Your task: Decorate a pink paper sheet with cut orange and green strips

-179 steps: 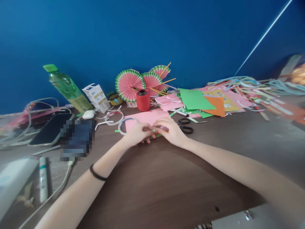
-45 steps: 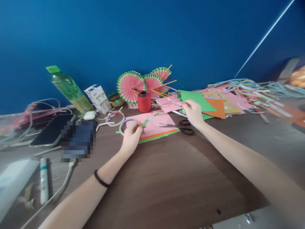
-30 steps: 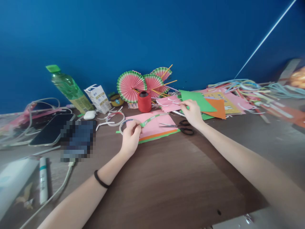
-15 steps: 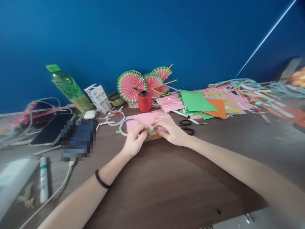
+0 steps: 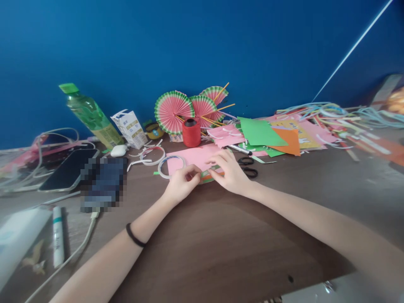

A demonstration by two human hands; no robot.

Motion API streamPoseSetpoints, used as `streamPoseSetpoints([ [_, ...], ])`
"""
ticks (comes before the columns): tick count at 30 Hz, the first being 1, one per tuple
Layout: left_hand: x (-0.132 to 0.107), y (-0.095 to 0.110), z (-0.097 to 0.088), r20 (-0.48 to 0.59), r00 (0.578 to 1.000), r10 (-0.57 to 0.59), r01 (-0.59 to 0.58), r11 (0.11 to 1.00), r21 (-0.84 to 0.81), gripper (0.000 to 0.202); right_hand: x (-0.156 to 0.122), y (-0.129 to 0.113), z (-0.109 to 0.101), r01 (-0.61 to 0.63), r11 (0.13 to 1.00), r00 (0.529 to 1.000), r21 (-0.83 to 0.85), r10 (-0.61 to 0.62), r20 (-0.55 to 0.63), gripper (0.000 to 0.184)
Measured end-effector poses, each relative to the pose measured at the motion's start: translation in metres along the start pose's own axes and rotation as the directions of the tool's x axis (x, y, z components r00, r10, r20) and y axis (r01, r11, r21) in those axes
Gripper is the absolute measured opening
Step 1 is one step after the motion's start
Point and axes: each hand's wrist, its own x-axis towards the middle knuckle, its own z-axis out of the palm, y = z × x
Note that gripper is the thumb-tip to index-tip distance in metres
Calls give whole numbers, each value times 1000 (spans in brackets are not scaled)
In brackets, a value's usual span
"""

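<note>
My left hand (image 5: 181,185) and my right hand (image 5: 229,171) meet over the near edge of a pink paper sheet (image 5: 192,155) that lies on green and orange sheets. Between the fingertips of both hands runs a thin green paper strip (image 5: 208,171). The left fingers pinch one end of it; the right fingers press on the other end. A white tape ring (image 5: 171,165) lies just left of the pink sheet. Black scissors (image 5: 246,166) lie right of my right hand.
On the brown table (image 5: 221,244) stand a red thread spool (image 5: 191,132), watermelon paper fans (image 5: 173,110), a green bottle (image 5: 86,114) and a small carton (image 5: 130,128). Phones (image 5: 69,169) and cables lie left. Coloured paper sheets (image 5: 261,132) and strips pile up at the back right.
My right hand came back from the paper pile at the back right to the pink sheet. The green strip, held up by my left hand before, now lies low between both hands.
</note>
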Motion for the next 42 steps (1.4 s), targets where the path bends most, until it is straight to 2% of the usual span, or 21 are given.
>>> streamPoseSetpoints([
  [2, 1, -2, -1, -17, 1000, -17, 16, 999, -43, 11, -1, -3, -1, -4, 998, 995, -64, -2, -102, 9],
  [3, 1, -2, -1, -20, 1000, -22, 21, 998, -57, 11, -1, -5, -2, -1, 997, 993, -82, -8, -117, 7],
  [9, 1, -4, -1, -1, 1000, -10, 10, 995, -101, 14, -3, -8, 4, -22, 998, 999, -67, 19, -34, 6],
  [16, 2, -7, -1, -14, 999, 49, -49, 999, 15, 16, -4, -7, 8, -30, 997, 999, 77, 32, -32, 7],
  [20, 2, -9, 0, -21, 998, 56, -55, 998, 28, 18, -4, -6, 9, -35, 991, 998, 128, 41, -46, 9],
  [34, 1, -14, 2, 0, 999, 49, -49, 999, -8, 20, -5, -7, 8, -48, 992, 998, 114, 52, -32, 10],
  [42, 1, -10, 1, 6, 1000, 14, -14, 1000, -21, 20, -5, -7, 9, -35, 991, 999, 126, 38, -20, 8],
])
